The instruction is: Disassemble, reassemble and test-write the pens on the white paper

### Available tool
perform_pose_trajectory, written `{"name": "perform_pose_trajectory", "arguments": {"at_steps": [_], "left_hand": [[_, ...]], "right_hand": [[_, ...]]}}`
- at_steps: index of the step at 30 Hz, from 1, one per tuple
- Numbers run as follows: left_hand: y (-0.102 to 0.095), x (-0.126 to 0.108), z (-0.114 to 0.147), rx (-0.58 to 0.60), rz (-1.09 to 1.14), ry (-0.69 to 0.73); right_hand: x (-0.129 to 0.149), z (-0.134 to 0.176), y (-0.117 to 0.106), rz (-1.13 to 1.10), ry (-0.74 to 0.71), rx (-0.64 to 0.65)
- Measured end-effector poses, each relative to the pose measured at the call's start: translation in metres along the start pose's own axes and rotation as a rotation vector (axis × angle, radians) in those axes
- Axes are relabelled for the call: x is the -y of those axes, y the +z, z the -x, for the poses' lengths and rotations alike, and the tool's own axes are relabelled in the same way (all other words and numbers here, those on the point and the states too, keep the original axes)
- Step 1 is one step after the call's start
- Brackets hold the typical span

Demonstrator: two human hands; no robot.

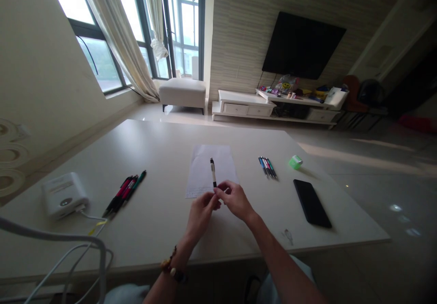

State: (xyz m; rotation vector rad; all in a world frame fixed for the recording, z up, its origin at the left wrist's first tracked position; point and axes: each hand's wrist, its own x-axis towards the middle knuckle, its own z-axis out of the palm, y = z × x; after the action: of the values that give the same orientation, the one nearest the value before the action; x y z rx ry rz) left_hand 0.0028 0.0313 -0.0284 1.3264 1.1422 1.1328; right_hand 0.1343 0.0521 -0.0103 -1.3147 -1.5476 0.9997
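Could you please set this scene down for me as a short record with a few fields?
Left hand: left hand pinches the lower end of the pen
Right hand: right hand also grips the pen's lower end
Pen: black and white, upright, over the paper sheet
Left of sheet: bundle of red and black pens; white box with cables
Right of sheet: row of blue pens; green eraser; black phone lying flat
Surface: white table
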Motion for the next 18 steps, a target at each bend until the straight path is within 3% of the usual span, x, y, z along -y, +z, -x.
{"name": "perform_pose_trajectory", "arguments": {"at_steps": [5, 7, 12, 15, 18], "left_hand": [[0.0, -0.001, 0.001, 0.001, -0.161, 0.03], [0.001, -0.001, 0.003, -0.008, -0.168, 0.014], [-0.009, -0.002, 0.006, -0.051, -0.186, 0.032], [-0.023, -0.005, 0.008, -0.069, -0.255, 0.025], [-0.039, -0.008, 0.01, -0.117, -0.318, 0.016]], "right_hand": [[-0.008, -0.007, -0.004, 0.073, 0.013, 0.01], [-0.016, -0.018, -0.02, 0.154, -0.01, -0.101], [-0.057, -0.045, -0.082, 0.593, 0.071, -0.575], [-0.083, -0.049, -0.105, 0.767, 0.16, -0.642], [-0.098, -0.048, -0.113, 0.87, 0.209, -0.642]]}}
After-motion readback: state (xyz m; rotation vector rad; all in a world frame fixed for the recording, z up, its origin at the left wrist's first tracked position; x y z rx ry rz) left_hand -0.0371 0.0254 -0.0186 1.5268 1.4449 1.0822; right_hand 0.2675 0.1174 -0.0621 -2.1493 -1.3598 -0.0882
